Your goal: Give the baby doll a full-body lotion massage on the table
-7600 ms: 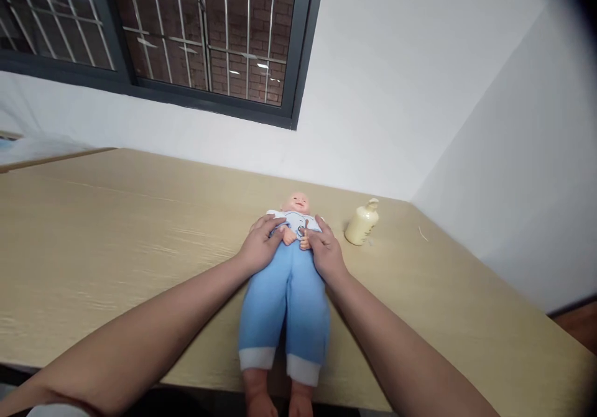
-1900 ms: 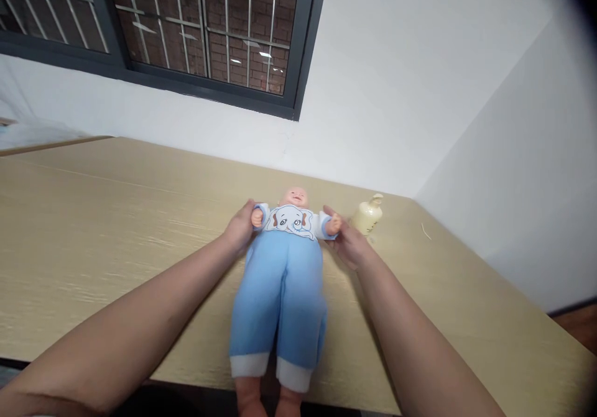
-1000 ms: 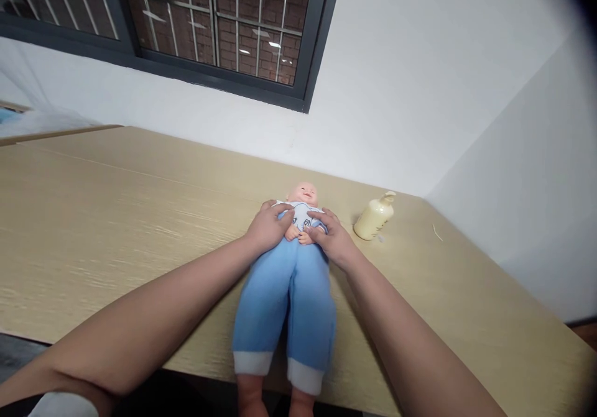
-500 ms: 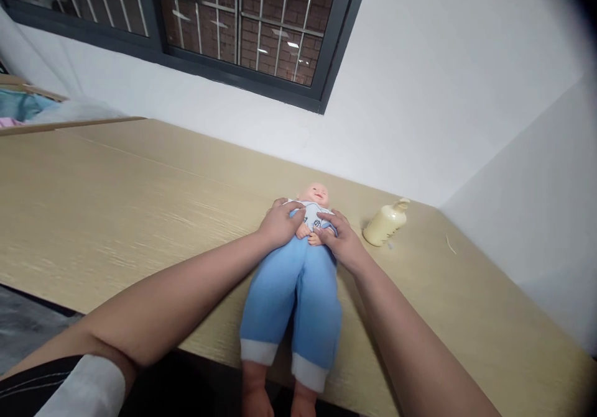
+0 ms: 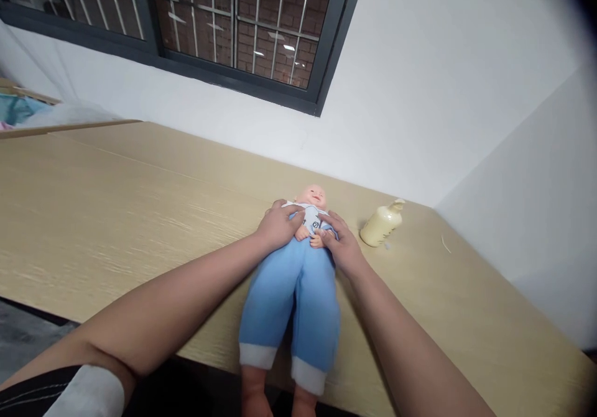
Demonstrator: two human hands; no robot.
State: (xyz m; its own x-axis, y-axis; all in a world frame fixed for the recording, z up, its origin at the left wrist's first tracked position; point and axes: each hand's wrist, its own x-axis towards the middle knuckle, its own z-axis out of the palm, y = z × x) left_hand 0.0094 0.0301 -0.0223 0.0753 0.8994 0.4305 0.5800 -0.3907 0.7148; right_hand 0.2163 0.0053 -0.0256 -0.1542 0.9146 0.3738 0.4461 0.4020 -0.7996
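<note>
A baby doll [image 5: 291, 286] in blue trousers with white cuffs and a pale top with a printed face lies on its back, feet hanging over the near table edge. My left hand [image 5: 278, 227] is wrapped round the doll's arm and side, thumb on its chest. On the other side my right hand [image 5: 344, 242] grips the doll's other arm and side, its thumb near the doll's small hand. Both of the doll's hands rest together on its belly. Under my palms its upper arms are mostly hidden.
To the right of the doll, a cream pump bottle [image 5: 381, 224] stands on the wooden table [image 5: 140, 218]. A thin pale strand [image 5: 446, 244] lies farther right. Behind are a white wall [image 5: 396, 94] and a barred window [image 5: 233, 32]. Cloths [image 5: 21, 109] sit at the far left.
The view has shifted very slightly. The doll's small hand by my right thumb has moved a little to the right; both my hands stay on the doll.
</note>
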